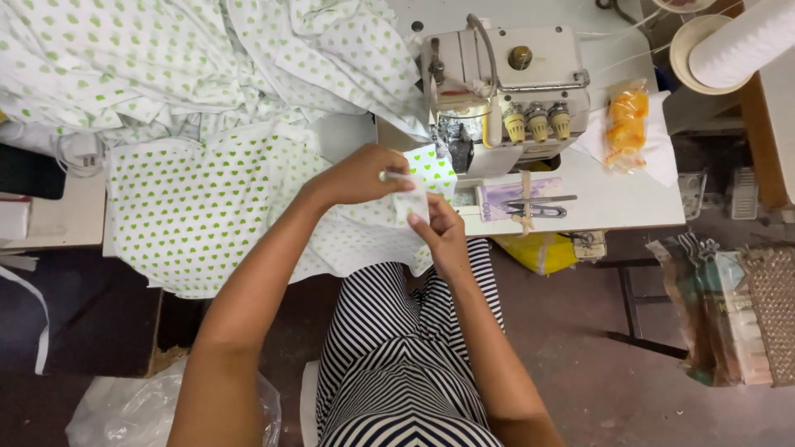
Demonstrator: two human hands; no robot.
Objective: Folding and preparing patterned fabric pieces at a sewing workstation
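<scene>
White fabric with green hearts (199, 207) lies spread over the table in front of me, with one corner (431, 165) raised near the sewing machine (505, 91). My left hand (360, 175) is closed over the fabric's edge, pinching a small white strip. Just below it, my right hand (443, 232) pinches a small white label-like piece (411, 203) against the cloth. Both hands sit just left of the machine's needle area (457, 149).
A heap of the same heart-print cloth (166, 58) covers the table's back left. Thread snips (538, 209) lie on the machine bed. An orange packet (627, 120) and a large white thread cone (737, 41) stand at the right. Bags (712, 306) sit on the floor.
</scene>
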